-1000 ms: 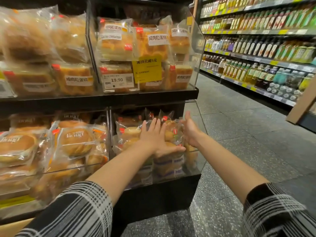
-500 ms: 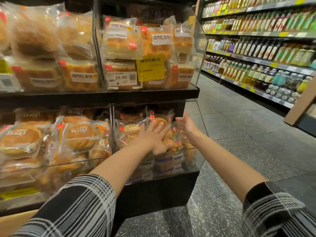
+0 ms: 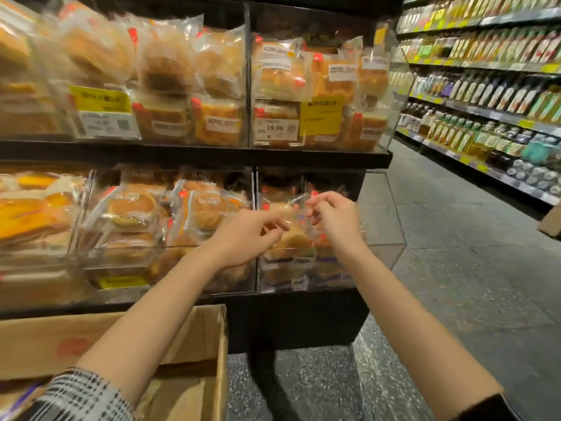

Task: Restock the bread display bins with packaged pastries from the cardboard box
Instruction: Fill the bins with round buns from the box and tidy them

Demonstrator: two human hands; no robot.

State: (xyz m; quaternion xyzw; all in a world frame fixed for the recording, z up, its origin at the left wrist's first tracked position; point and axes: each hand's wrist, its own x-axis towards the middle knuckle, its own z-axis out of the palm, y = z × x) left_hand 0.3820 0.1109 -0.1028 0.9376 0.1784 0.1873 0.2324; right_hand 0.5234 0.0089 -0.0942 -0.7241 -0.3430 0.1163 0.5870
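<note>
At 9 o'clock, the clear plastic bread bins (image 3: 45, 226) on the low shelf are full of round buns in see-through bags. Above them, at 11 o'clock, more bagged bread sits behind a yellow price sign (image 3: 100, 98). At 7 o'clock, the open brown cardboard box (image 3: 194, 338) stands on the floor, just in front of the black shelf. The picture does not show well what is inside it.

The left hand (image 3: 246, 235) reaches up over the box to the low bin near the middle. Its fingers are curled, and they look to be pinching the crinkly edge of a clear packet with a golden round pastry (image 3: 291, 238) inside. The blur makes this hard to be sure of.

The right hand (image 3: 334, 217) is just beside it, at 1 o'clock from the left hand. Its fingers are bent too and touch the top of the same packet. The packet sits at the top of the pile in the right-hand clear bin (image 3: 385, 253).

At 3 o'clock, a grey speckled floor (image 3: 455, 268) runs past long shelves of bottled drinks (image 3: 491, 95).
</note>
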